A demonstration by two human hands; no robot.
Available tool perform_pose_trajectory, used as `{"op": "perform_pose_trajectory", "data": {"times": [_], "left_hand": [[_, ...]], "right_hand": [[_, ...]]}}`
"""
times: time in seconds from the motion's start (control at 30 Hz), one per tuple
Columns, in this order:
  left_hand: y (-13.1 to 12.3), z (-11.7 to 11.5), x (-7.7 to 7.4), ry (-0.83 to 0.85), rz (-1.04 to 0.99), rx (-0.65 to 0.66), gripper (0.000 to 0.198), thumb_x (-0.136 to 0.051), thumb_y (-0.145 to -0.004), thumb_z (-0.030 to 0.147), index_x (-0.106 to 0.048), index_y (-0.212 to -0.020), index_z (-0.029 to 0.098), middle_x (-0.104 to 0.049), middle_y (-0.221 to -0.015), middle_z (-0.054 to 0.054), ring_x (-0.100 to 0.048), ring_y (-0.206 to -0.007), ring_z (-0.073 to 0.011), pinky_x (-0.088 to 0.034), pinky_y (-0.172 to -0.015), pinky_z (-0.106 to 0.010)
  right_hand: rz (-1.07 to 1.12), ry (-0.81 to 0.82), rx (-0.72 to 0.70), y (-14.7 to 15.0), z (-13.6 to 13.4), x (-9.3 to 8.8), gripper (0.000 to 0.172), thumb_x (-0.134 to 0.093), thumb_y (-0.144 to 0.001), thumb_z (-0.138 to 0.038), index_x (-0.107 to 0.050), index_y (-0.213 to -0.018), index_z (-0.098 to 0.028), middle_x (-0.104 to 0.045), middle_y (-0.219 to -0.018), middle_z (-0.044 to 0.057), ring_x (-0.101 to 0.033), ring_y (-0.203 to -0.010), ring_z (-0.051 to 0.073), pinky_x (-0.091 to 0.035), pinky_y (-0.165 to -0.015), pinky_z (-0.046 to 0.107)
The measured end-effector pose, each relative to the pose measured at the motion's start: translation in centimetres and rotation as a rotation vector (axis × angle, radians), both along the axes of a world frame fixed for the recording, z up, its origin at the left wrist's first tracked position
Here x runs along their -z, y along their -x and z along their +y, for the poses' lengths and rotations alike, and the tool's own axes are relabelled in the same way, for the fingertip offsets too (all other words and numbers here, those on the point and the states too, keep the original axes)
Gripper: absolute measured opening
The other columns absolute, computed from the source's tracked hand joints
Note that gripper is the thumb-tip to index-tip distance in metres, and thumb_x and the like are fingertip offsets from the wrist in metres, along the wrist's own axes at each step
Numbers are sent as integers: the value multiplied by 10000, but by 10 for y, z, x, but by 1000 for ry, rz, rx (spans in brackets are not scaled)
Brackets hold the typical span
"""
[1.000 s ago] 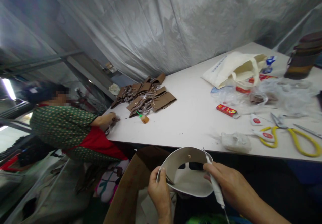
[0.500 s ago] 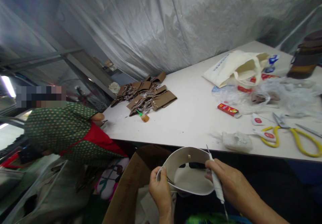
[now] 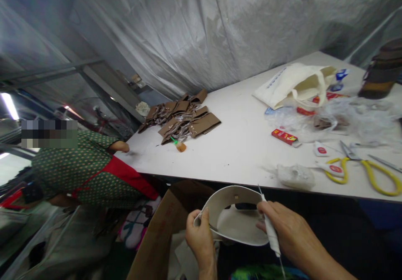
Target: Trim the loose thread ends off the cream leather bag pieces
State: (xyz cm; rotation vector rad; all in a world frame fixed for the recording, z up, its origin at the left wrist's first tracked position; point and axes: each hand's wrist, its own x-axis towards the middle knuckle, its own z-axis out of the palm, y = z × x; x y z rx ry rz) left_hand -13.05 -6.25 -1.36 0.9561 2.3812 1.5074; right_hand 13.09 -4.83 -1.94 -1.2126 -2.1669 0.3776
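Pale curved piece: one, held up between my two hands, just off the table's near edge; bent into a loop, with a cut-out in its wall and a small tab-like fitting inside the upper part.
My left hand: gripping the loop's left end, thumb over the edge.
My right hand: fingers wrapped about the tool, at the loop's right side; whether they also touch the piece, I cannot tell.
Tool: one, white handle, slender metal at both ends, tilted, upper tip by the loop's rim.
Carton: brown cardboard, below and left of my work, pale material inside.
Table: white, beyond my hands.
Table, right: clear packet; yellow-handled scissors; red box; cream tote bag; dark bottle.
Table, left: heap of brown pieces; small green-tipped bottle just beside it.
Co-worker: dotted green top, red apron, at the table's left end.
Backdrop: silvery sheeting.
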Motion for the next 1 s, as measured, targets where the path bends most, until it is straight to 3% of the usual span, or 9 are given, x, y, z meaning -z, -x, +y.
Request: {"op": "perform_pose_trajectory", "data": {"times": [0.2,0.5,0.83,1.0], "left_hand": [[-10,-6,-9,0,1,36,448,-768,-702,629,-669,-712,192,-660,-636,-3,-614,-625,-211,-464,-601,-292],[-10,-13,-8,35,30,57,386,-778,-718,558,-707,-814,190,-718,-753,-35,-666,-713,-246,-497,-685,-326],[-4,-23,-4,37,1,76,388,-787,-711,520,-727,-877,174,-744,-834,-69,-693,-814,-289,-530,-764,-367],[5,-35,0,60,11,94,412,-779,-742,542,-751,-955,190,-767,-936,-76,-704,-909,-308,-522,-829,-383]], "right_hand": [[4,2,22,2,3,4,350,-529,-793,5,-541,-1033,-248,-661,-885,23,-665,-779,217,-495,-634,280],[117,81,-20,2,0,9,419,-459,-804,15,-594,-1098,-251,-669,-978,48,-682,-865,206,-545,-723,275],[228,-122,-48,4,-3,-8,465,-389,-869,13,-567,-1231,-219,-669,-1111,122,-696,-960,215,-584,-785,279],[241,-71,-61,7,-4,-5,476,-388,-877,3,-562,-1261,-218,-652,-1110,121,-691,-1002,215,-593,-820,283]]}}
